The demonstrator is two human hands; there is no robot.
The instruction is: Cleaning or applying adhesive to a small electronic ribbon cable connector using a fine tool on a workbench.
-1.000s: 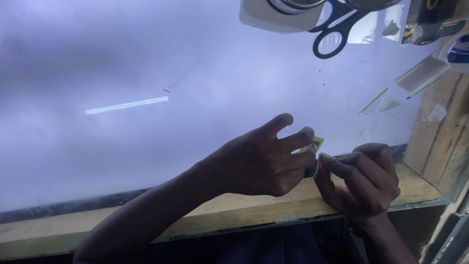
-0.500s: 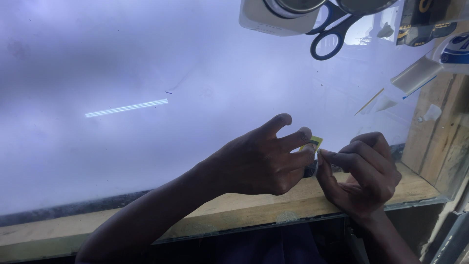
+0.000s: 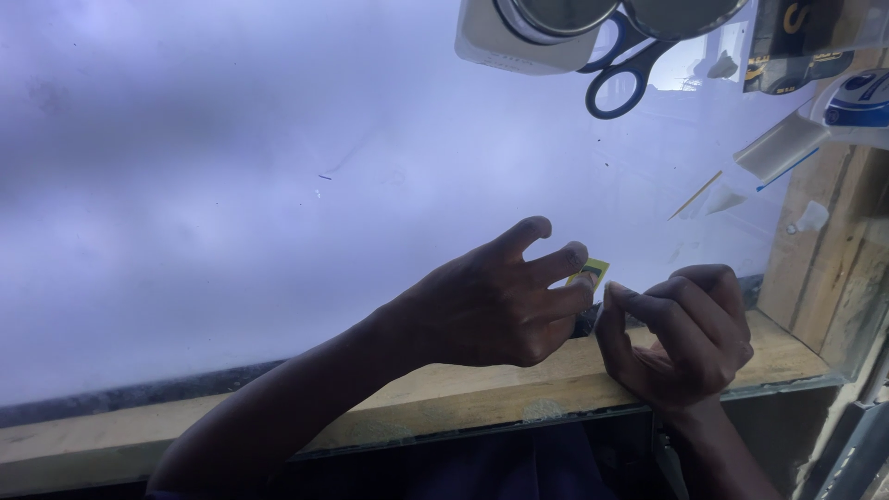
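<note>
A: Head view: left hand [image 3: 495, 306] is curled on the glass [image 3: 231, 185], fingers pinched shut on a small yellow chip [image 3: 590, 271]. The chip sits near the glass's lower right edge, just above the wood frame [image 3: 463, 398].

B: Right hand?

A: Right hand [image 3: 681, 338] is just beside it, fingers bunched closed with the thumb tip almost at the chip. Something thin may be between its fingers, but it's too small to tell. Call it closed, contents unclear.

B: Is the chip flat on the glass or lifted?

A: Can't tell. Only a yellow corner with a dark mark shows past the left fingertips [image 3: 576, 255]. The rest is hidden under them.

B: What makes this step go well?

A: My read: keep the left wrist planted on the frame so the pinch doesn't drift. The right should work at the exposed corner only, with light force. The part is tiny, and a slip would likely send it off the edge or under the fingers.

B: Clutter?

A: All well apart, at the top right: blue-handled scissors [image 3: 619, 67], a white box [image 3: 505, 37] with a round lid on it, a dark packet [image 3: 787, 46], and a white tube [image 3: 778, 148] with a thin stick beside it. Nothing lies near the hands.

B: Lighting?

A: The glass is backlit and bright, so the hands read dark. Fine detail at the pinch is poor from here.
</note>
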